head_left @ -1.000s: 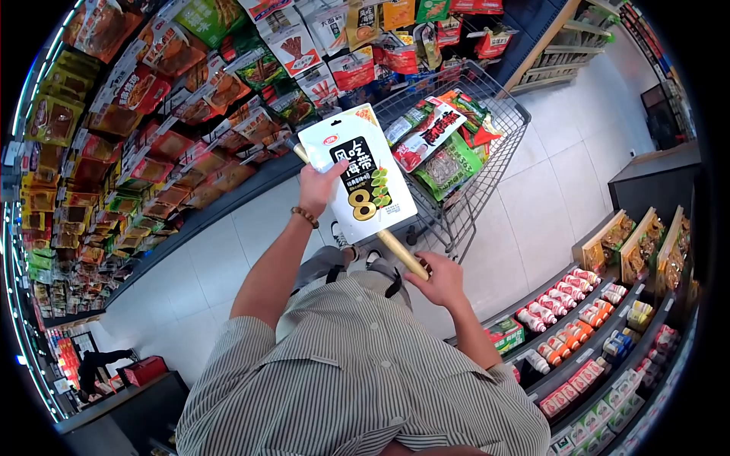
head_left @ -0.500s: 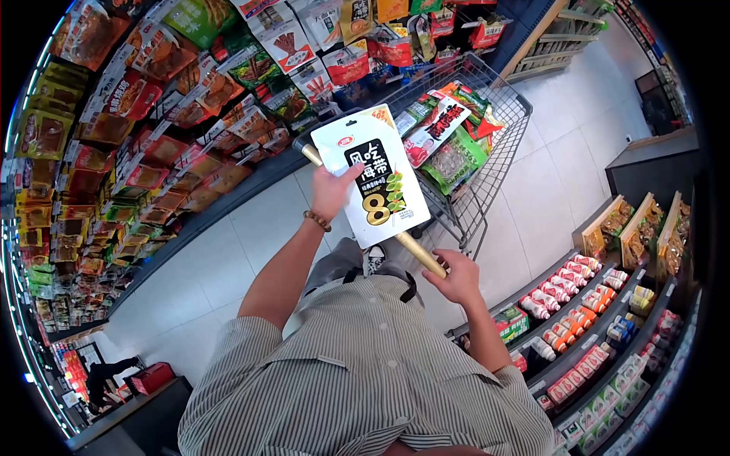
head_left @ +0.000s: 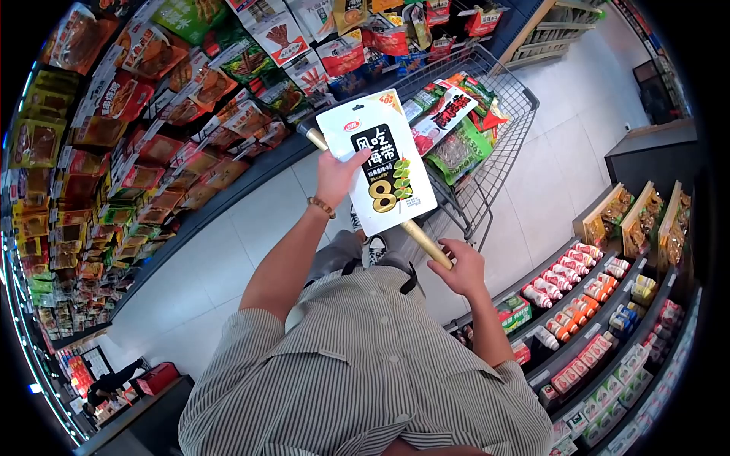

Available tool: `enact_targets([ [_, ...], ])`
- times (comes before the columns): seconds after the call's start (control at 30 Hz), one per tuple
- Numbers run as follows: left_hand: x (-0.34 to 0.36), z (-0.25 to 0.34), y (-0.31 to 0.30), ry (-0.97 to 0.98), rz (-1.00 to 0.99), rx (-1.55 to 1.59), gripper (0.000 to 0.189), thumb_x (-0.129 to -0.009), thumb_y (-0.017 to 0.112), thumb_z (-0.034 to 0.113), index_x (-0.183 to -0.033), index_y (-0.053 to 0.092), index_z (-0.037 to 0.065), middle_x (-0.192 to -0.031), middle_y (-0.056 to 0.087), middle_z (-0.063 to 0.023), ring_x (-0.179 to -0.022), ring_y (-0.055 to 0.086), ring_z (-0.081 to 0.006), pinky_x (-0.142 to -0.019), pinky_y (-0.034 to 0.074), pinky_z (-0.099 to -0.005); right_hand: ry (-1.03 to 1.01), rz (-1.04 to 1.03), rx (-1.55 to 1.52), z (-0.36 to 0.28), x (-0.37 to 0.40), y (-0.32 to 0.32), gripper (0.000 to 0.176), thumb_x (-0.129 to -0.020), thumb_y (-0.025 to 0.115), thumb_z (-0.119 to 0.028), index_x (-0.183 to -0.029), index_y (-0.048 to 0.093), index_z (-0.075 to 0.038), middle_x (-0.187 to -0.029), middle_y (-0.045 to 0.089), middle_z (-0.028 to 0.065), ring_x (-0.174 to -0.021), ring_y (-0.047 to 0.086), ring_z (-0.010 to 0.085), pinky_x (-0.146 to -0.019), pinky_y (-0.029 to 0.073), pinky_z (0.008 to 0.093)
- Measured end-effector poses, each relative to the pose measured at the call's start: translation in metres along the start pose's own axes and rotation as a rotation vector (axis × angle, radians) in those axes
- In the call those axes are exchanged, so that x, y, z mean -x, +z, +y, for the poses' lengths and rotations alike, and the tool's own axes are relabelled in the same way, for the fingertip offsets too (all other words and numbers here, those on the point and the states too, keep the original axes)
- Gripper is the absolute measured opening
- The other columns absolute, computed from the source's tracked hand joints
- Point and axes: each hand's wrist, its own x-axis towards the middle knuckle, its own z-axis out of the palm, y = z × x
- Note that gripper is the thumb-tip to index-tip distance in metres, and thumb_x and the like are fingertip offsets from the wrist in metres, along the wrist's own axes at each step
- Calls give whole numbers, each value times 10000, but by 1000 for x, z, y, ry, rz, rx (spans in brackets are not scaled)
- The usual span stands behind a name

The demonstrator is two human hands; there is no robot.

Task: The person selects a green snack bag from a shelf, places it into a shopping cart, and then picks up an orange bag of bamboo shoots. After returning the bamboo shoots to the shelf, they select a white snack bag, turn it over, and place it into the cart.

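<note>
A white snack pouch [head_left: 378,163] with a black label and a gold figure 8 lies in front of the cart's yellowish handle bar [head_left: 427,243]. My left hand [head_left: 338,181] is closed on the pouch's left edge, thumb over its front; its fingers behind are hidden. Wrapped around the right end of the bar is my right hand [head_left: 459,267]. Beyond the handle, the wire shopping cart [head_left: 498,163] holds several snack bags, among them a green bag [head_left: 461,154] and a red and white pack [head_left: 445,119].
Hanging snack packs [head_left: 118,102] line the shelf along the left and top. At the lower right, curved shelves hold several small bottles [head_left: 572,272] and boxed snacks [head_left: 617,214]. A person in dark clothing [head_left: 114,380] is far off at the lower left, near a red box [head_left: 157,378].
The cart, both hands and the pouch have shifted slightly right in view. The pouch sits a little higher and more upright. Both hands keep their hold.
</note>
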Motion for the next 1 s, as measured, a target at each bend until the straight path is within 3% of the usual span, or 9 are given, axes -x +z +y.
enact_targets([
  [0.63,-35,2,4,-22,-50,-81,343,-827,800,96,-1101,673,-67,-1010,736,-112,-837,710,-148,-719,574,-281,-5,76,-51,-1,-18,-5,493,-701,836,-331,-1098,690,-79,-900,690,65,-810,664,239,-731,532,364],
  [1.0,-78,-6,-31,-52,-72,-33,290,-816,812,90,-1040,698,-56,-975,748,-98,-831,710,-133,-726,573,-285,92,74,-78,-31,-64,11,504,-630,866,-237,-1059,688,-41,-909,688,103,-794,657,261,-728,524,372],
])
